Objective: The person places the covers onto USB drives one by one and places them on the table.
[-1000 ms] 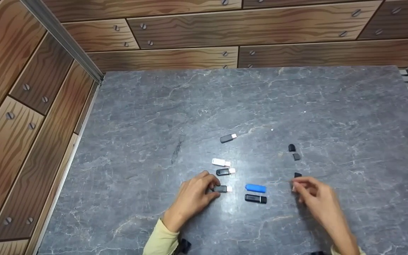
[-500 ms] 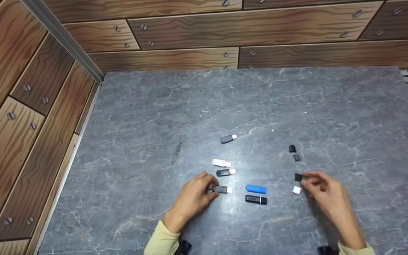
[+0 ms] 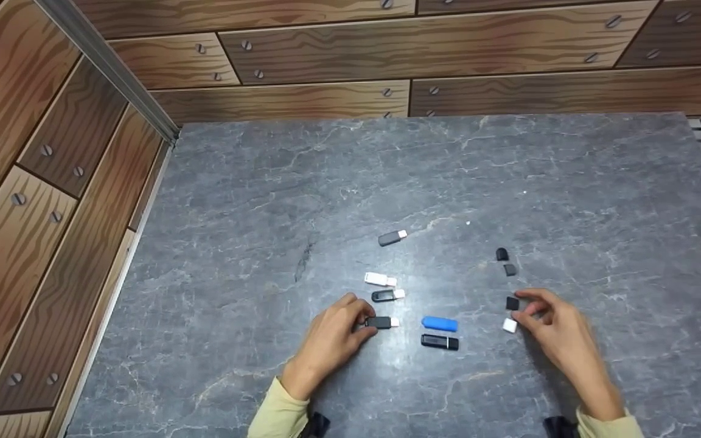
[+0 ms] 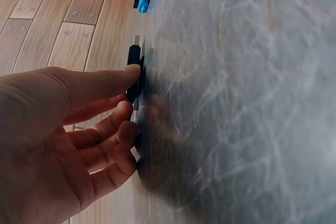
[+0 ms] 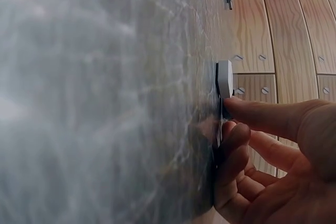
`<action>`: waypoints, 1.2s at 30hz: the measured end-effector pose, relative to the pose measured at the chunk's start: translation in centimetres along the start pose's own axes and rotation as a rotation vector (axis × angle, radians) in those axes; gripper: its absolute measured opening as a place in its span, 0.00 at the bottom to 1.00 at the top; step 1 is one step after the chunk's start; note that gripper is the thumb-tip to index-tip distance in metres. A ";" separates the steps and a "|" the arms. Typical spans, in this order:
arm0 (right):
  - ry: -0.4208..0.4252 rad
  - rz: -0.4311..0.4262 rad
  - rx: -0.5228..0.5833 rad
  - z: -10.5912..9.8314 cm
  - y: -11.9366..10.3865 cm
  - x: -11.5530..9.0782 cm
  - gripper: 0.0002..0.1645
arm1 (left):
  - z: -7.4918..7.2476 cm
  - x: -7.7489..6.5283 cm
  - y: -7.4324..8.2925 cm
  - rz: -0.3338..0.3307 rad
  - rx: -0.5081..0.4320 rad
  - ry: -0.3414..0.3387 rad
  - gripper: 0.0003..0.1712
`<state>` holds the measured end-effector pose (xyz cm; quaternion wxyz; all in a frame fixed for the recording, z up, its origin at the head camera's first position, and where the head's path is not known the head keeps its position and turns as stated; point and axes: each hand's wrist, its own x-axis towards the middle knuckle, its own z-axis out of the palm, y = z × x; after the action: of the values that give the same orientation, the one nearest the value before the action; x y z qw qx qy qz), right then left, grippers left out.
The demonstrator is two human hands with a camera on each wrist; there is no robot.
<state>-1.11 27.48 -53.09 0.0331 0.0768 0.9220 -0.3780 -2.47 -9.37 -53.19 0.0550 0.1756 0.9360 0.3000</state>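
Pinching going on here: left hand (image 3: 329, 334) has a slim black USB stick (image 3: 378, 323), left of a blue stick (image 3: 439, 323), pale plug (image 3: 394, 322) pointing right. Right hand's (image 3: 560, 340) fingertips are at a black cap (image 3: 512, 303); can't tell if they're gripping.

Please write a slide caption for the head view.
Left hand pinches a black rectangular USB stick; right hand beside a small square black cap.
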 end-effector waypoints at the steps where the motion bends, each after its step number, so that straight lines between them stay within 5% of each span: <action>1: -0.001 0.000 0.002 0.0 0.0 0.0 0.22 | 0.0 0.0 0.0 0.002 0.000 0.003 0.10; 11: 0.018 0.004 -0.024 0.2 -0.3 0.2 0.19 | -0.2 0.2 0.1 -0.019 -0.066 0.057 0.11; 25: -0.001 0.063 -0.014 -0.2 -1.4 -0.9 0.21 | -0.3 0.5 0.3 -0.063 -0.265 0.050 0.11; 36: 0.047 -0.005 0.215 1.0 -3.7 -2.4 0.15 | 0.4 0.9 1.2 -0.011 -0.335 0.025 0.10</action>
<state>0.68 23.88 -50.99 0.0021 0.0866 0.8768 -0.4730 -2.85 -7.89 -52.84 0.0736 0.1549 0.8745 0.4537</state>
